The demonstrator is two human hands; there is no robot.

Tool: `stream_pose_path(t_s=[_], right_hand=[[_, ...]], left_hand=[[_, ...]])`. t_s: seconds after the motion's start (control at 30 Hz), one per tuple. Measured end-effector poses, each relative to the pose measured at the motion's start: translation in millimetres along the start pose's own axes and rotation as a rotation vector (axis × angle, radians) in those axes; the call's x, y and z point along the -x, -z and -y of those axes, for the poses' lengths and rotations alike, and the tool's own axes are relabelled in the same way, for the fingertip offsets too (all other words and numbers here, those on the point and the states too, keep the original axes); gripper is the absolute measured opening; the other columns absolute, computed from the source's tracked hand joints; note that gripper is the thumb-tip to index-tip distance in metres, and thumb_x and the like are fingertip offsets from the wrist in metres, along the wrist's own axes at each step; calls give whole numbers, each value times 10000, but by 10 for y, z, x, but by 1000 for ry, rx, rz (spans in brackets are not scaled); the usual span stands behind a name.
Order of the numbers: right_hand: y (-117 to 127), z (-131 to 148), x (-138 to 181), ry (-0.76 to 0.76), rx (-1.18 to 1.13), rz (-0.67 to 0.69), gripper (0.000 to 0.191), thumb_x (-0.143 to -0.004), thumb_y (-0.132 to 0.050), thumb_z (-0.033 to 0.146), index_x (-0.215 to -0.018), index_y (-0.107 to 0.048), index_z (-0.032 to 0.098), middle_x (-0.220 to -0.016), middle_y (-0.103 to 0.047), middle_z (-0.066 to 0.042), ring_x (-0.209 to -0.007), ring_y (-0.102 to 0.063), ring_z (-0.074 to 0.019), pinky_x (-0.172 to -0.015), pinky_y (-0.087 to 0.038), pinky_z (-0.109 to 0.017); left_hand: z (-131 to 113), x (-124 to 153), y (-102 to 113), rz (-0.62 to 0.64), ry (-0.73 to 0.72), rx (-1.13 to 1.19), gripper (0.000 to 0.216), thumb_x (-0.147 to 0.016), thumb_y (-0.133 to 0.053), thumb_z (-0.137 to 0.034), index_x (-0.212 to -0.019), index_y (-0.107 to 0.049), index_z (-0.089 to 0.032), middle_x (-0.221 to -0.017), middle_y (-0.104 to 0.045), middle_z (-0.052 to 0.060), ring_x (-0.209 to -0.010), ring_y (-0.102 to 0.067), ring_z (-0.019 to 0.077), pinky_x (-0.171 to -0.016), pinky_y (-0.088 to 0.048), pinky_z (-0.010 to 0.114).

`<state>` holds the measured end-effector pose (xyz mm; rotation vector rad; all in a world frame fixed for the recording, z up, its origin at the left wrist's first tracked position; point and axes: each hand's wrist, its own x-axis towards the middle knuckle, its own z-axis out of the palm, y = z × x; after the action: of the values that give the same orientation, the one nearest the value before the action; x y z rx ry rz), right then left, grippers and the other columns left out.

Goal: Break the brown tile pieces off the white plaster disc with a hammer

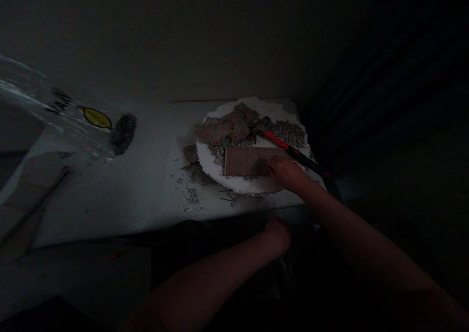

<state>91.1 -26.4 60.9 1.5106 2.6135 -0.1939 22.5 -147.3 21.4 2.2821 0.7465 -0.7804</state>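
Note:
The scene is very dark. My right hand (pixel 287 172) rests on the right end of a brown perforated board (pixel 247 161) that lies on a round white slab (pixel 234 181) on the table. Its fingers look curled over the board's edge. A hammer (pixel 289 149) with a red and black handle lies across the slab just behind this hand, its head among broken brown pieces (pixel 227 127). My left hand (pixel 279 234) is below the table's front edge, in shadow, and its fingers are hidden.
Grey rubble (pixel 289 132) sits on the slab's far right. Crumbs and a few nails (pixel 229 197) are scattered on the white table (pixel 146 185) in front of the slab. A clear plastic bag (pixel 73 122) with a yellow label lies at the left. A wall stands behind.

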Motion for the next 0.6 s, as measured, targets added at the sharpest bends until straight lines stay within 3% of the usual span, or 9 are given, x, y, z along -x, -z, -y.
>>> stream_pose_path(t_s=[0.1,0.2,0.3,0.47,0.53,0.6], right_hand=[[31,-139,-45,129,-25,23,206,-969,-452,197,-1008,-645,135,-1106,-659,-144,-931,-628,-229,-813,-410,-309],[34,-187,-82,160,-57,34,210,-976,-444,198,-996,-645,139,-1094,-662,-136,-940,-627,-218,-834,-409,-302],[-3,-109,-91,88,-27,26,241,-978,-421,190,-1030,-644,113,-1100,-665,-164,-943,-636,-243,-813,-420,-321],[-74,57,-59,-172,-20,10,294,-980,-369,170,-1089,-627,80,-1061,-673,-200,-890,-655,-262,-770,-436,-344],[-68,32,-49,-150,-45,13,277,-980,-385,179,-1088,-626,96,-1072,-672,-188,-908,-652,-257,-782,-438,-336],[-42,-48,-49,-34,-78,22,240,-976,-425,193,-1072,-630,115,-1089,-670,-165,-956,-641,-247,-811,-432,-319]], left_hand=[[-8,-5,9,6,7,10,287,-858,-596,-182,-1115,-708,-120,-1168,-684,187,-1081,-624,331,-906,-505,473],[-14,-25,-3,42,19,-8,296,-861,-593,-171,-1134,-704,-137,-1207,-676,181,-1109,-621,336,-916,-510,486],[-9,-23,-21,10,19,0,297,-872,-584,-179,-1140,-704,-134,-1215,-675,183,-1118,-623,344,-918,-512,490],[13,46,-25,-88,-7,43,291,-868,-591,-176,-1116,-713,-88,-1167,-685,208,-1079,-640,369,-887,-525,505],[13,67,-25,-102,-3,54,285,-867,-596,-179,-1108,-717,-87,-1144,-694,206,-1070,-644,372,-881,-529,509],[9,69,-30,-87,-5,44,292,-861,-613,-185,-1119,-710,-89,-1144,-696,195,-1078,-643,367,-899,-524,511]])
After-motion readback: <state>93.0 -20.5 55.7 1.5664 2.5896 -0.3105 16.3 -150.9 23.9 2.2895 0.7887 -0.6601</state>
